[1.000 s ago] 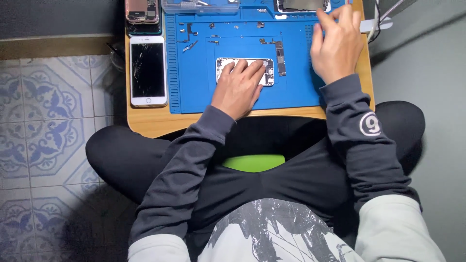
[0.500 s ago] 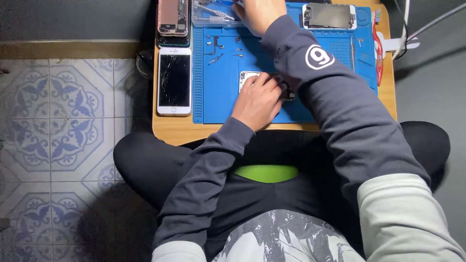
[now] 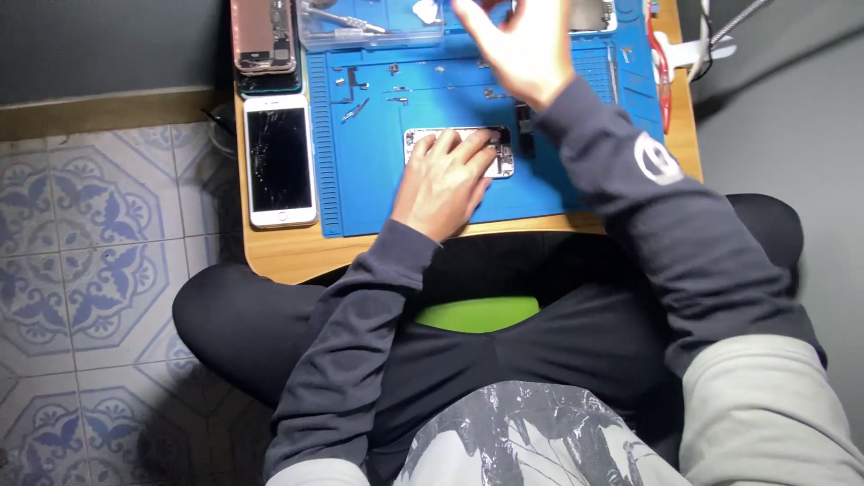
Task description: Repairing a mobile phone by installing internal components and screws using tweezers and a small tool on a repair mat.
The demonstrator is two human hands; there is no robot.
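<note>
Here, the person is sitting cross-legged at a small wooden table [image 3: 288, 256] covered by one blue rubber work mat [image 3: 558, 184]. The left hand [image 3: 443, 180] is lying flat on an opened silver phone body [image 3: 504, 162] in the middle of the mat, its fingers spread and pressing down, not curled around it. The right hand [image 3: 522, 45] is hovering blurred over the far edge of the mat, fingers loosely apart; whether it is pinching anything, I cannot tell. Two more phones are lying at the left: one white phone with a cracked dark screen [image 3: 280, 160] and, beyond it, one rose-coloured opened phone [image 3: 263, 34]. One clear plastic parts tray [image 3: 369, 25] is sitting beside that. Several small dark parts [image 3: 354, 110] are lying scattered on the mat.
</note>
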